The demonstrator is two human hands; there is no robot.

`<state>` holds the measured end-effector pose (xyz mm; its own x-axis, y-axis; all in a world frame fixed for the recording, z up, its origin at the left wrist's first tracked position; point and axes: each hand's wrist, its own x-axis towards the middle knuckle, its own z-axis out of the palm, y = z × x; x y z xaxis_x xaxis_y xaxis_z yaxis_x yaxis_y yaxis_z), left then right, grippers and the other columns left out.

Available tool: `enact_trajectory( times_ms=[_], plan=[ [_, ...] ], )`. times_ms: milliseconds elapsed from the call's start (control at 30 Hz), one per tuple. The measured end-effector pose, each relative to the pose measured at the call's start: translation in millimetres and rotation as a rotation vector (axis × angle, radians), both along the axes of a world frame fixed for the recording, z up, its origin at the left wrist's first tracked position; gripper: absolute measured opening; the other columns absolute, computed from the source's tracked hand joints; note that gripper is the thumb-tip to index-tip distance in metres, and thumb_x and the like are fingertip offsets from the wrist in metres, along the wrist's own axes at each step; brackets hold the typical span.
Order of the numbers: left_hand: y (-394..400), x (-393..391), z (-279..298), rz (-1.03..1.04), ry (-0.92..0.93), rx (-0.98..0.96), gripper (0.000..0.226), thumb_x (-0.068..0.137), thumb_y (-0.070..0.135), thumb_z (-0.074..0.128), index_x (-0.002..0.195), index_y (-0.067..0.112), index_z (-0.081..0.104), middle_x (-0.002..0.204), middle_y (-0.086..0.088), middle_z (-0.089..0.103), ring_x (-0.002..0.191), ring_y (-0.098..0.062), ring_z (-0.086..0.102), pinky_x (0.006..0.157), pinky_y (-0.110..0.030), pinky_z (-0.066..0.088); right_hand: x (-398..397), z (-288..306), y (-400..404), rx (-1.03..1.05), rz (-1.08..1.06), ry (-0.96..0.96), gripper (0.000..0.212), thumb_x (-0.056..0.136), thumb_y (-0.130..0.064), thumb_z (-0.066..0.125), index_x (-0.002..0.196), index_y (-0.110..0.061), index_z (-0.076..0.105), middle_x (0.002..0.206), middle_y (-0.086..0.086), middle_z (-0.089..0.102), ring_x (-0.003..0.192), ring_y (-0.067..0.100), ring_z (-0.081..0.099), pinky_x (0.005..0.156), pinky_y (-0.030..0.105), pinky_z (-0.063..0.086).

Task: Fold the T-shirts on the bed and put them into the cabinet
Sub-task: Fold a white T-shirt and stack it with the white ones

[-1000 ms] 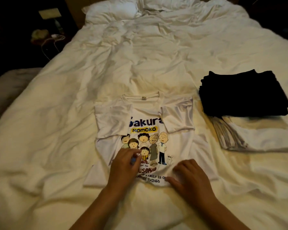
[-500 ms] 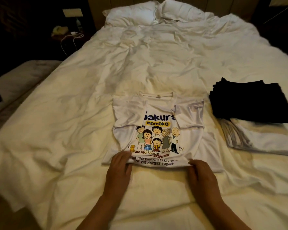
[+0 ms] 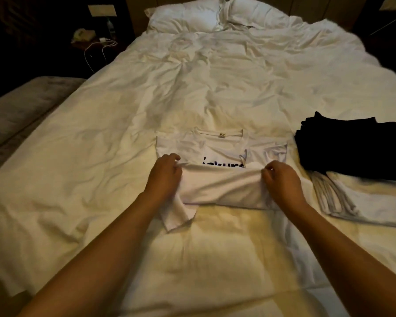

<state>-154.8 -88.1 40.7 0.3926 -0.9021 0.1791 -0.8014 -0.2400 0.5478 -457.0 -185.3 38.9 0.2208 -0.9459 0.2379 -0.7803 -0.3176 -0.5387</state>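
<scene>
- Since half a second ago the bottom half of the white T-shirt (image 3: 222, 188) got flipped up over the cartoon print, so only the top of the dark lettering shows now.
- left hand (image 3: 165, 173) pinches the folded edge at the shirt's left side, fingers curled round the cloth.
- right hand (image 3: 280, 179) does the same at the right side, fist-ish grip on the fabric.
- shirt sits mid-bed (image 3: 101, 156), collar pointing toward the pillows (image 3: 192, 17), one corner hanging loose under the left wrist.
- off to the right: a folded black stack (image 3: 352, 147) on top of folded white shirts (image 3: 364, 207), just beside the one being folded.
</scene>
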Motion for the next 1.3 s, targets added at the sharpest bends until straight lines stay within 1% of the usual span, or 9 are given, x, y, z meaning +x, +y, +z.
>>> enact_trajectory(
  times_ms=[100,200,300,700,833,900,1000,1133,1300],
  plan=[
    [-8,-10,-13,-0.076,-0.120,-0.096,0.037,0.091,0.010,0.064,0.128,0.010,0.061,0.133,-0.014,0.054,0.126,-0.031,0.046,0.104,-0.041,0.042,3,-15,-9,-0.007,0.009,0.023,0.036,0.090,-0.015,0.068,0.124,-0.005,0.060,0.124,0.019,0.055,0.117,0.035,0.049,0.095,0.038,0.041],
    [16,-30,-27,-0.232,-0.249,-0.192,0.019,0.086,0.032,0.066,0.092,0.014,0.070,0.095,-0.005,0.063,0.089,-0.027,0.055,0.077,-0.042,0.049,0,-32,17,-0.214,0.182,0.018,0.019,0.085,-0.021,0.068,0.097,-0.006,0.068,0.097,0.011,0.063,0.094,0.027,0.053,0.078,0.034,0.043],
    [48,-37,-44,-0.281,-0.262,-0.090,0.038,0.075,0.053,0.071,0.090,0.018,0.068,0.090,0.001,0.060,0.086,-0.021,0.054,0.072,-0.035,0.045,-14,-56,46,-0.234,0.329,0.117,0.024,0.082,-0.036,0.068,0.088,-0.013,0.068,0.085,0.003,0.061,0.081,0.026,0.054,0.068,0.036,0.044],
    [66,0,-7,-0.286,0.024,-0.094,0.007,0.089,0.016,0.073,0.085,0.021,0.071,0.082,0.013,0.067,0.078,-0.002,0.059,0.069,-0.014,0.043,-26,-24,36,-0.224,0.249,-0.174,0.010,0.089,-0.018,0.062,0.085,-0.011,0.069,0.085,-0.003,0.064,0.079,0.019,0.056,0.072,0.033,0.043],
    [52,15,16,-0.222,0.208,-0.047,0.020,0.088,0.014,0.075,0.078,0.030,0.067,0.078,0.011,0.068,0.073,-0.006,0.061,0.067,-0.016,0.045,-20,-18,33,-0.116,0.376,0.007,0.011,0.081,-0.018,0.079,0.084,-0.015,0.068,0.081,-0.008,0.056,0.074,0.015,0.054,0.064,0.028,0.041],
    [47,20,20,-0.328,0.109,-0.007,0.011,0.082,0.030,0.079,0.082,0.028,0.068,0.083,0.011,0.065,0.078,-0.007,0.060,0.070,-0.021,0.046,-17,-33,36,-0.079,0.474,0.150,0.018,0.077,-0.023,0.082,0.087,-0.017,0.068,0.080,-0.007,0.057,0.076,0.018,0.055,0.063,0.028,0.040],
    [48,20,7,-0.514,-0.124,0.118,0.041,0.067,0.064,0.074,0.091,0.031,0.070,0.092,0.016,0.056,0.090,-0.002,0.049,0.081,-0.018,0.043,-19,-43,41,-0.087,0.484,0.155,0.008,0.083,-0.014,0.076,0.085,-0.014,0.069,0.079,-0.002,0.062,0.076,0.023,0.058,0.064,0.029,0.041],
    [47,27,-13,-0.588,-0.250,0.053,0.014,0.074,0.030,0.083,0.081,0.025,0.072,0.083,0.014,0.053,0.086,-0.006,0.042,0.070,-0.040,0.051,-24,-32,46,-0.015,0.415,-0.003,0.011,0.084,-0.006,0.075,0.082,-0.015,0.068,0.077,-0.007,0.059,0.071,0.010,0.053,0.062,0.026,0.043],
    [55,23,13,-0.458,0.179,0.064,0.016,0.083,0.040,0.074,0.085,0.025,0.068,0.087,0.010,0.063,0.089,-0.008,0.058,0.076,-0.020,0.046,-29,-8,42,0.142,0.365,-0.121,0.015,0.082,-0.007,0.076,0.078,-0.019,0.069,0.076,-0.008,0.062,0.071,0.008,0.056,0.063,0.027,0.048]
  ],
)
